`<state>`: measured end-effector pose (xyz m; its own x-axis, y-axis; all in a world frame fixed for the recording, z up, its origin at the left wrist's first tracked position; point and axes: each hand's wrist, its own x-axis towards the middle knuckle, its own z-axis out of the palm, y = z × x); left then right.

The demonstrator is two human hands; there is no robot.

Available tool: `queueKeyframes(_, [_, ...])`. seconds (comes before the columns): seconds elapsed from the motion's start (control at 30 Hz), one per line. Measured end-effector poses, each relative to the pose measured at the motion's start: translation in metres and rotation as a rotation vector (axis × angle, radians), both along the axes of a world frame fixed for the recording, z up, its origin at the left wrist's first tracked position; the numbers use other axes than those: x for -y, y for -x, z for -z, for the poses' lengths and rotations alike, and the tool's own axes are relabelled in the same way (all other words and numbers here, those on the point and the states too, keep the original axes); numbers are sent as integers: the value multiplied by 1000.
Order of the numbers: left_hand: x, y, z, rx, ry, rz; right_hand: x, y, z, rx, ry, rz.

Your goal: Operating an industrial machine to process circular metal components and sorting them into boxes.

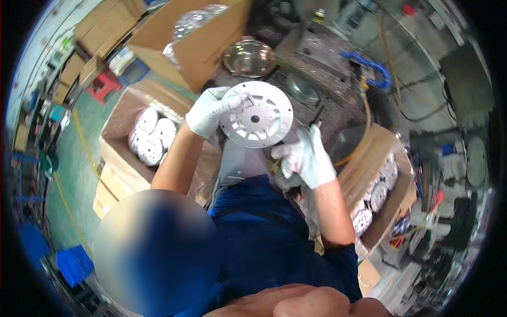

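Note:
My left hand [208,111], in a white glove, grips the left edge of a round silver metal disc [240,132]. Slots ring the disc's face, and a small hole pierces its centre. The thumb lies over the face, with the other fingers mostly behind it. To the right of the disc, apart from its rim, is my right hand [307,158], also gloved in white. Its fingers are curled, and a thin dark piece shows by the fingertips; blur hides what exactly they hold.
An open carton [113,124] with similar discs stands at left, another carton [393,211] with discs at right. Ahead are a tall cardboard box [208,50], a shiny metal bowl [248,58], a heavy metal block [322,50] and a coiled blue hose [377,79].

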<state>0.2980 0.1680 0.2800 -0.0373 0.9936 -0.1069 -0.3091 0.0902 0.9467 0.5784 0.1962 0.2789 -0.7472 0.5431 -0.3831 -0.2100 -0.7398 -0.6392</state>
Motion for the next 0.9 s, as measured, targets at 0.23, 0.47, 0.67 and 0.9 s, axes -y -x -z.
queueKeyframes(0.23, [-19,-44,-37,-504,-248,103,-12,-18,9,-66,-56,326])
queueKeyframes(0.47, [-28,-67,14,298,-233,212,-11,-25,4,275,-605,727])
queueKeyframes(0.67, [-33,-108,4,351,-13,143,-10,-28,18,345,-787,677])
queueKeyframes(0.9, [-61,-145,16,228,-259,-355,17,-10,21,529,-1199,535])
